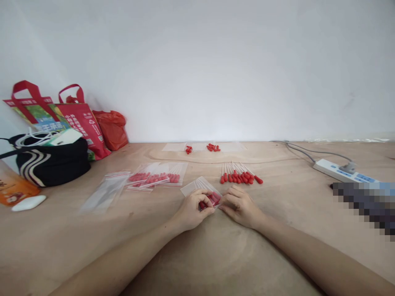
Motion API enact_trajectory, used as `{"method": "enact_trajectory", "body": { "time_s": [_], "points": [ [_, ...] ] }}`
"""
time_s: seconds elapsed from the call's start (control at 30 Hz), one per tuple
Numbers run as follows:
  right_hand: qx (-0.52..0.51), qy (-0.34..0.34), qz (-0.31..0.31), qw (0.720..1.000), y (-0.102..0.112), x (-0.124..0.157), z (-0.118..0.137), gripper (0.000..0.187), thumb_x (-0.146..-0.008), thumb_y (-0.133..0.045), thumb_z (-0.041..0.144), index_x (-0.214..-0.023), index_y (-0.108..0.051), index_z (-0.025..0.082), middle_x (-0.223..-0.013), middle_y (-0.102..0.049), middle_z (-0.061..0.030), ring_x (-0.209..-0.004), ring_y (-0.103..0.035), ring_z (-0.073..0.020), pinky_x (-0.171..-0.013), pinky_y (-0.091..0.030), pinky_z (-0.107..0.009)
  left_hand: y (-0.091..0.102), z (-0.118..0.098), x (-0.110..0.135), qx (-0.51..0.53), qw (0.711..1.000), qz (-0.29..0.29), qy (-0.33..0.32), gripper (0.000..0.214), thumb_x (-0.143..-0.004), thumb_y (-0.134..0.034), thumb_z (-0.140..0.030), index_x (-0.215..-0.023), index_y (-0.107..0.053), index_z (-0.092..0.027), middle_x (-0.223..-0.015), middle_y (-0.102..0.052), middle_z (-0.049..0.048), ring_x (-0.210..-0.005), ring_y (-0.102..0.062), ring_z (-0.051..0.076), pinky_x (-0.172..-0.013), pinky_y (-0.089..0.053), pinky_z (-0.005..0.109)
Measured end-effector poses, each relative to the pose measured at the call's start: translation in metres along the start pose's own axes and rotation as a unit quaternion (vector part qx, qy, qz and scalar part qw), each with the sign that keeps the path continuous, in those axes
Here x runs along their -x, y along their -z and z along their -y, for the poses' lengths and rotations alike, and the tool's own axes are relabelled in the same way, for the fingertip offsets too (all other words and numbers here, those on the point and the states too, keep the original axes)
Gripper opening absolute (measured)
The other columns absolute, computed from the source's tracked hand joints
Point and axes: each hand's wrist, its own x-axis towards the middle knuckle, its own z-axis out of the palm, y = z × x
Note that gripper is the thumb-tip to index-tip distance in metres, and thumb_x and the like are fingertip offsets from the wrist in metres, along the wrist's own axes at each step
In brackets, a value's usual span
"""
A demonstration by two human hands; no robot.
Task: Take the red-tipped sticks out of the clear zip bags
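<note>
My left hand [196, 207] and my right hand [240, 206] meet at a small clear zip bag [197, 187] above the front middle of the table. Inside it lie several thin pale sticks with red bulb ends, like glass droppers. The left fingers are closed round the red ends, and the right fingertips pinch the bag's near right edge. Beyond my right hand lies a loose pile of red-bulb droppers [239, 177], bulbs toward me. Left of the held bag, several filled zip bags [157, 176] overlap, beside a stack of flat clear zip bags [106, 191].
Loose red bulbs [212, 147] and clear tubes lie near the wall. A white power strip [345, 170] with a grey cable stands at the right. At the left are a black bag [55, 160], a red shopping bag [82, 127], an orange packet [15, 187] and a white oval object [29, 203].
</note>
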Motion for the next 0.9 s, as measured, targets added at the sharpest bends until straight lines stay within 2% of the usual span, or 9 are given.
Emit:
{"method": "enact_trajectory", "body": {
  "time_s": [0.33,0.47,0.67,0.9],
  "points": [
    [0.006,0.025,-0.016,1.0,0.0,0.0,-0.001,0.011,-0.081,-0.05,0.016,-0.071,-0.055,0.017,-0.071,-0.053,-0.0032,-0.069,-0.044,-0.0136,-0.063,-0.035,-0.026,-0.001,0.003,0.0,-0.006,1.0,-0.004,-0.007,0.01,-0.061,-0.069,-0.017,-0.065,-0.06,-0.016,-0.103,-0.059,0.0051,-0.095,-0.055,0.02,-0.082,-0.042,0.031],
    [0.026,0.047,-0.04,0.998,0.0,-0.001,-0.001,0.012,-0.08,-0.051,0.015,-0.07,-0.055,0.017,-0.069,-0.053,-0.0027,-0.068,-0.043,-0.013,-0.061,-0.033,-0.026,-0.002,-0.002,0.0,-0.012,1.0,-0.012,-0.019,0.011,-0.065,-0.067,-0.026,-0.069,-0.062,-0.017,-0.1,-0.06,0.0057,-0.092,-0.056,0.019,-0.081,-0.043,0.031],
    [0.127,0.126,-0.081,0.98,0.005,-0.005,0.005,0.017,-0.083,-0.046,0.013,-0.07,-0.057,0.016,-0.067,-0.054,-0.003,-0.065,-0.042,-0.0128,-0.061,-0.028,-0.027,-0.004,-0.013,-0.005,-0.049,0.998,-0.038,-0.007,0.013,-0.072,-0.06,-0.024,-0.061,-0.063,-0.016,-0.089,-0.063,0.0053,-0.085,-0.058,0.018,-0.076,-0.045,0.029],
    [0.207,0.205,-0.071,0.954,0.006,-0.007,0.007,0.025,-0.085,-0.04,0.01,-0.068,-0.058,0.014,-0.066,-0.055,-0.0027,-0.062,-0.039,-0.0118,-0.062,-0.026,-0.029,-0.004,-0.019,-0.006,-0.089,0.994,-0.036,-0.049,0.016,-0.071,-0.056,-0.014,-0.055,-0.058,-0.016,-0.086,-0.064,0.003,-0.081,-0.059,0.016,-0.076,-0.045,0.029]
  ]
}}
